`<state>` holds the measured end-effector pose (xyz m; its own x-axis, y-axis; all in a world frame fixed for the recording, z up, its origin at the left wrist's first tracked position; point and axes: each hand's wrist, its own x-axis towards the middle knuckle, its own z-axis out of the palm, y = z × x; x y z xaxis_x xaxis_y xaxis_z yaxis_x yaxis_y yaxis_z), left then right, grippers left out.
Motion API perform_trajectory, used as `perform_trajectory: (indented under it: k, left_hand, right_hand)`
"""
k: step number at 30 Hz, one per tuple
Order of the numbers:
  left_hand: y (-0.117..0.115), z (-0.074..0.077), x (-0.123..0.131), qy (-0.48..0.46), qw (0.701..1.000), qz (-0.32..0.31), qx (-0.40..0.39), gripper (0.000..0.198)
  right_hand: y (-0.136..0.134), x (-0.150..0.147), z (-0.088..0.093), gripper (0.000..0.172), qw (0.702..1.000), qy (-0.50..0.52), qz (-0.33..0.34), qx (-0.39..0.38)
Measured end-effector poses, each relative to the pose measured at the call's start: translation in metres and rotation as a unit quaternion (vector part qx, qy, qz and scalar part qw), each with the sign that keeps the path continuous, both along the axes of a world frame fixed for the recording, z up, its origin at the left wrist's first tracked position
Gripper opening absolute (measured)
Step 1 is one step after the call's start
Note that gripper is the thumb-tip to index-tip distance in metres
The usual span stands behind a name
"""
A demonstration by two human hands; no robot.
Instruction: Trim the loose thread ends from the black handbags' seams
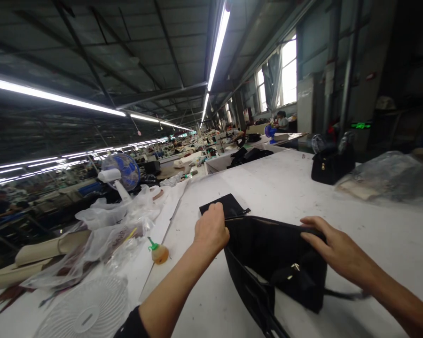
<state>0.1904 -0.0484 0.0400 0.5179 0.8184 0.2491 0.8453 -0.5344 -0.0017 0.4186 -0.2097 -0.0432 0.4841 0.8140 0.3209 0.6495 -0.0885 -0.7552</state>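
A black bag (278,244) lies on the white tabletop (268,183) in front of me, its opening spread and a small metal fitting on its near part. My left hand (212,227) is closed on the bag's left upper corner, beside a flat black piece (225,204) lying just behind. On the right, my right hand (333,244) holds the bag's other upper corner, thumb on the near side and fingers behind the edge. Black straps hang toward me and out to the right.
A glue bottle (158,252) with a green nozzle, a fan cover (88,314) and clear plastic (123,225) are at left, near a blue fan (127,171). Farther right stand a finished black bag (329,165) and a plastic-wrapped bundle (391,176).
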Motion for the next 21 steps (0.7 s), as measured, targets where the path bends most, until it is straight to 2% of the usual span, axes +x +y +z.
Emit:
perform_trajectory:
  k: [2,4,7,9,12,14,18,21]
  left_hand:
    - [-0.006,0.007,0.012,0.043,0.995,-0.072,0.055,0.057]
    - [-0.010,0.009,0.025,0.082,0.982,-0.155,0.067,0.082]
    - [-0.015,-0.001,0.046,0.132,0.964,-0.229,0.003,0.115]
    - [-0.018,-0.013,0.057,0.147,0.957,-0.249,-0.038,0.125]
    - [-0.022,-0.026,0.064,0.104,0.957,-0.267,-0.045,0.120]
    - [-0.021,-0.028,0.061,0.043,0.964,-0.263,-0.027,0.111]
    - [-0.004,-0.026,0.042,-0.039,0.975,-0.214,0.050,0.088]
    - [0.009,-0.027,0.022,-0.036,0.985,-0.160,0.048,0.077]
  right_hand:
    - [0.012,0.005,0.006,0.029,0.999,0.026,0.014,-0.044]
    - [0.020,0.003,0.010,0.026,0.998,0.041,0.038,-0.041]
    - [0.027,-0.008,0.011,0.025,0.997,0.064,0.044,-0.022]
    - [0.028,-0.013,0.009,0.025,0.996,0.073,0.035,-0.021]
    - [0.029,-0.015,0.007,0.025,0.996,0.076,0.043,-0.021]
    - [0.030,-0.013,0.005,0.025,0.995,0.079,0.052,-0.016]
    - [0.036,-0.005,0.001,0.025,0.993,0.116,0.032,-0.002]
    - [0.047,0.000,-0.001,0.023,0.990,0.134,0.039,0.005]
